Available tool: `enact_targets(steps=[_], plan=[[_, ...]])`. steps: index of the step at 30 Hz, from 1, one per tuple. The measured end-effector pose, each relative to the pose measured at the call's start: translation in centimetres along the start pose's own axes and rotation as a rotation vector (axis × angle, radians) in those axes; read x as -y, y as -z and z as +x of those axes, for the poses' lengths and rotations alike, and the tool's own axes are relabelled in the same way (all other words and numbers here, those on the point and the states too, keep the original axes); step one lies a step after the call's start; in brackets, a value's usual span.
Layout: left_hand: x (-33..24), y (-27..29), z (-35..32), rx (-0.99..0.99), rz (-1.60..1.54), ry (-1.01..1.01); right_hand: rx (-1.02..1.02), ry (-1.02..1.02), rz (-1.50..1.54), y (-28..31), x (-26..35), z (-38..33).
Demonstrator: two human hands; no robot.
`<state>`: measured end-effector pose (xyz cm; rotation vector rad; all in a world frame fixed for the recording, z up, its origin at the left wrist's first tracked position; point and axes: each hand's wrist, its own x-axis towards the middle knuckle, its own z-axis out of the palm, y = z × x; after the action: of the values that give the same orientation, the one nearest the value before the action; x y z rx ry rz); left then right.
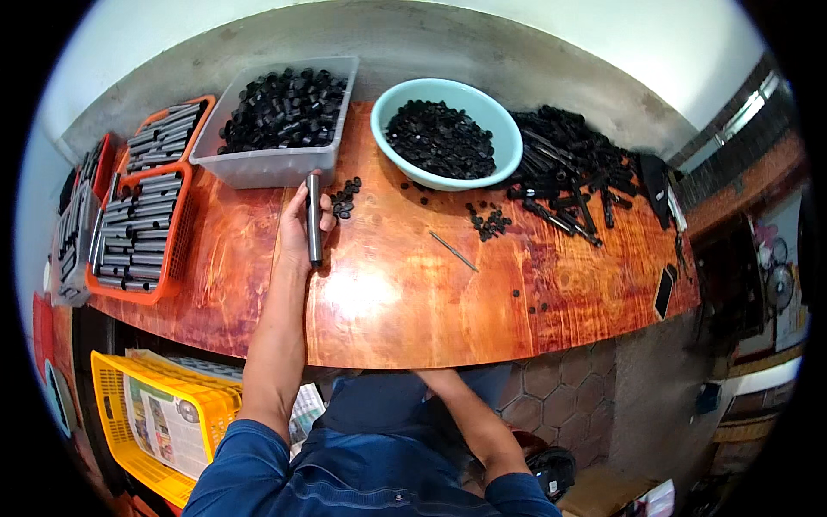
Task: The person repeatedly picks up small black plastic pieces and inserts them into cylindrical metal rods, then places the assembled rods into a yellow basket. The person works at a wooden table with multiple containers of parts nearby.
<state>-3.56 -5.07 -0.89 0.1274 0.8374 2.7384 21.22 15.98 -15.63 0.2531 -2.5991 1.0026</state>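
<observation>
My left hand (297, 224) is closed around a grey metal tube (314, 220) with a black lower end, held upright over the table. Beside its fingers lies a small pile of black caps (345, 200). Just behind the hand stands a translucent plastic bin (289, 165) full of black cylindrical pieces (280, 108). My right hand (438, 379) reaches in under the table's front edge, so its fingers are hidden. A thin metal rod (454, 251) lies on the tabletop to the right of the tube.
Orange baskets (177, 250) of grey tubes (138, 233) stand at left. A light-blue basin (508, 129) holds small black parts. Dark tubular pieces (568, 164) are heaped behind right; a phone (664, 293) lies near the right edge. Below left is a yellow crate (108, 405).
</observation>
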Motion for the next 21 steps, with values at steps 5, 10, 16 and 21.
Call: enact_targets(steps=[5,10,16,21], plan=[[0.0,0.9,0.2,0.046,0.029,-0.009,-0.052,-0.227,-0.106,3.8,-6.1,1.7],[0.7,-0.2,0.0,0.037,0.044,-0.010,-0.053,-0.330,-0.150,5.9,-8.6,1.7],[0.8,-0.5,-0.2,0.013,0.027,-0.005,-0.033,-0.368,-0.144,6.4,-9.0,1.1],[1.0,0.5,0.8,0.011,0.067,-0.006,-0.018,-0.391,-0.145,6.4,-9.3,0.5]])
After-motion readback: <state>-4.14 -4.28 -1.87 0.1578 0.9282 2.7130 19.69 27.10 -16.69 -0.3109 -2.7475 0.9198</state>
